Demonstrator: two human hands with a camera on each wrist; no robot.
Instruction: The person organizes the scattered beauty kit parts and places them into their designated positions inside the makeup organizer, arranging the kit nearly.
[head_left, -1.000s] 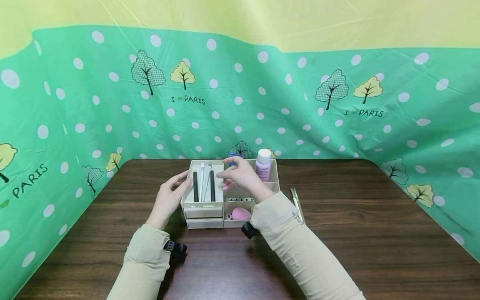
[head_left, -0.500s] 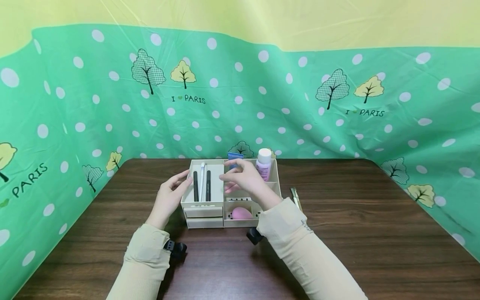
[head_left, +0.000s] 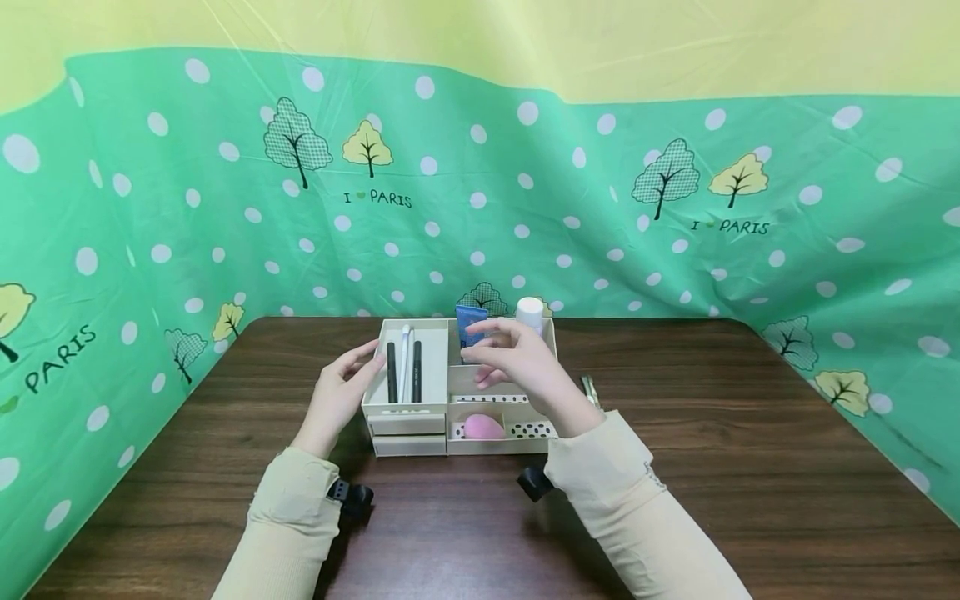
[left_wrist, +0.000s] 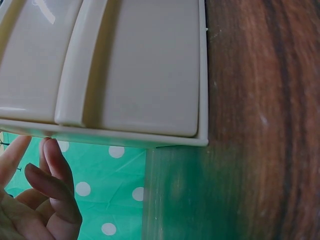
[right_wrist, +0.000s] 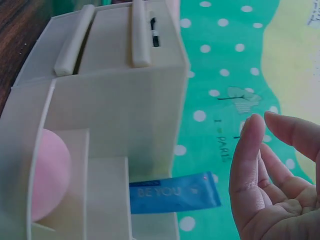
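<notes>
A cream desktop organizer [head_left: 408, 427] with drawers stands on the table. Two black pencil-like sticks [head_left: 417, 372] and a slim white stick [head_left: 405, 364] lie side by side in its upper left tray. My left hand [head_left: 339, 396] touches the organizer's left side with its fingertips. Above the right compartments hovers my right hand [head_left: 521, 360], fingers loosely bent and holding nothing. Behind it a blue tube [head_left: 470, 322] labelled "BE YOU" in the right wrist view and a white-capped bottle [head_left: 529, 311] stand in the back compartment; the hand hides most of the bottle.
A pink egg-shaped sponge [head_left: 483, 427] sits in the front right compartment, beside a dotted liner [head_left: 531, 430]. Slim sticks [head_left: 590, 389] lie on the table right of the organizer, partly hidden by my right arm. A green polka-dot curtain [head_left: 480, 200] hangs behind the dark wooden table [head_left: 750, 433].
The right-hand black stick and the slanted pale stick shifted left, closer to the others. My right hand then moved right, away from the tray. My left hand stays in place.
</notes>
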